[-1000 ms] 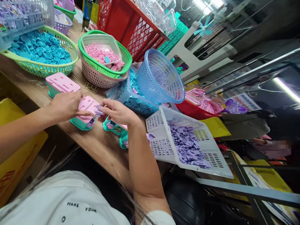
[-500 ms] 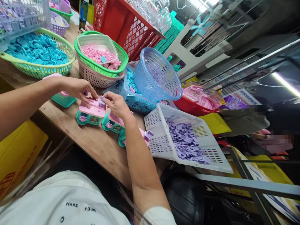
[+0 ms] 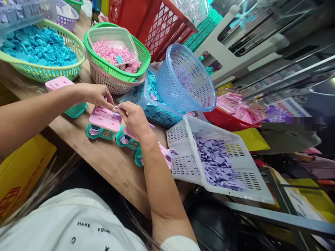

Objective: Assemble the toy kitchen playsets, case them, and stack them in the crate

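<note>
A pink-topped, teal-based toy (image 3: 103, 122) stands on the wooden table (image 3: 110, 164). My left hand (image 3: 98, 96) pinches at its far edge, fingers closed. My right hand (image 3: 133, 116) pinches a small lilac piece (image 3: 116, 113) against the same edge. Two more pink and teal toys (image 3: 128, 137) lie under my right forearm, and another (image 3: 65, 96) sits behind my left arm. A white basket (image 3: 183, 164) of lilac pieces stands just right of my right arm.
A green basket of blue parts (image 3: 44, 52) stands at the back left. A green basket with a tub of pink parts (image 3: 115, 55), a tilted blue basket (image 3: 183, 80), a red crate (image 3: 146, 21) and a red tray (image 3: 225, 118) stand behind. A yellow box (image 3: 21, 170) sits below left.
The toy went from my left hand's grip down onto the table, a little right. Both hands now pinch at its far edge. The view shifted slightly.
</note>
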Available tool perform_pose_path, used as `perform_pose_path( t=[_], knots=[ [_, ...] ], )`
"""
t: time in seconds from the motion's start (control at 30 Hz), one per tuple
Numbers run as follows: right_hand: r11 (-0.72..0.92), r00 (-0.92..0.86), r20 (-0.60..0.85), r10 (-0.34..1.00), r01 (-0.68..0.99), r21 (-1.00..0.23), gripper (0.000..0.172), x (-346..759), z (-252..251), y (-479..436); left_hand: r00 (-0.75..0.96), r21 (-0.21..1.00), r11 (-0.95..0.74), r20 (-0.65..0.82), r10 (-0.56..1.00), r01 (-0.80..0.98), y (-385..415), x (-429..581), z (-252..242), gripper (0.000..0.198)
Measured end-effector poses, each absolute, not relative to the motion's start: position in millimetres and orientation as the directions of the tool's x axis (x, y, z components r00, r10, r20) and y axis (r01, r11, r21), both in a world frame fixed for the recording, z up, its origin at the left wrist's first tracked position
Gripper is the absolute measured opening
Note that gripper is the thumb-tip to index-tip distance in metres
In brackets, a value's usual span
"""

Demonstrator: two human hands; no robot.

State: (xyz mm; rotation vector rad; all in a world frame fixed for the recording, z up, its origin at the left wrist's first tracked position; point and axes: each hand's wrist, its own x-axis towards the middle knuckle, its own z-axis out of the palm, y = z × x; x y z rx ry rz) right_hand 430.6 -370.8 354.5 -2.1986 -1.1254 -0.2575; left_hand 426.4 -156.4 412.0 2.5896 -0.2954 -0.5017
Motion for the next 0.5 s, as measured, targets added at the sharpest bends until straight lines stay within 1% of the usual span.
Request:
perform_pose_path(
  t=[0.17, 0.27, 0.37, 0.4, 0.43, 0.5],
  knots=[
    [-0.516, 0.621, 0.503, 0.601, 0.782, -0.35, 0.023, 415, 342, -369, 0.88, 0.49, -0.866, -0.363, -0.307, -0.101, -158, 435, 412, 0.05],
    [-0.56, 0.64, 0.512, 0.573, 0.762, -0.325, 0.027, 409, 336, -366, 0.881, 0.493, -0.863, -0.353, -0.314, -0.11, -160, 436, 411, 0.05],
    [-0.602, 0.666, 0.515, 0.539, 0.733, -0.318, 0.026, 406, 334, -366, 0.905, 0.5, -0.864, -0.337, -0.259, -0.061, -161, 425, 411, 0.057],
    [-0.613, 0.67, 0.524, 0.525, 0.725, -0.313, 0.024, 404, 335, -367, 0.925, 0.529, -0.848, -0.299, -0.232, -0.042, -160, 419, 411, 0.061],
    [-0.62, 0.669, 0.546, 0.505, 0.721, -0.311, 0.022, 402, 337, -367, 0.95, 0.586, -0.81, -0.236, -0.203, -0.028, -159, 412, 410, 0.066],
    [-0.601, 0.639, 0.626, 0.446, 0.733, -0.32, 0.021, 397, 344, -364, 0.985, 0.764, -0.644, -0.078, -0.152, -0.039, -157, 396, 406, 0.075]
  ],
)
